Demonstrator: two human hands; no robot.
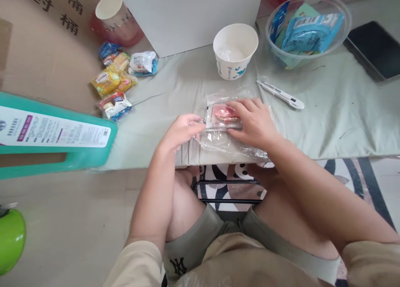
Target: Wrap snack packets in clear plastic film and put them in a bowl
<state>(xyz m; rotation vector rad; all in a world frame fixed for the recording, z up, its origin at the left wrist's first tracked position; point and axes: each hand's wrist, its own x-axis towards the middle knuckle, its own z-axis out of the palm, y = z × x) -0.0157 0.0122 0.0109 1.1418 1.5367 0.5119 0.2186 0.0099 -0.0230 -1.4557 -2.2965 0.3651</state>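
Observation:
A small flat packet [215,115] with a pink and gold print lies on the cloth-covered surface before me. Loose clear plastic wrap [212,141] spreads under and around it. My right hand [254,122] grips the packet from the right, fingers over its top and thumb at its near edge. At the packet's left edge, my left hand [183,132] pinches the clear plastic between thumb and fingers; the exact grip is partly hidden. Just beyond my right hand lies a white utility knife [281,94]. Behind the packet stands a white paper cup [235,66] with blue print.
Several wrapped snacks [109,80] lie at the left, near a cardboard box [46,57] and a teal container [108,139]. Another paper cup [109,7] stands behind them. A clear bowl [271,49] with packets and a dark phone [376,49] are at the right.

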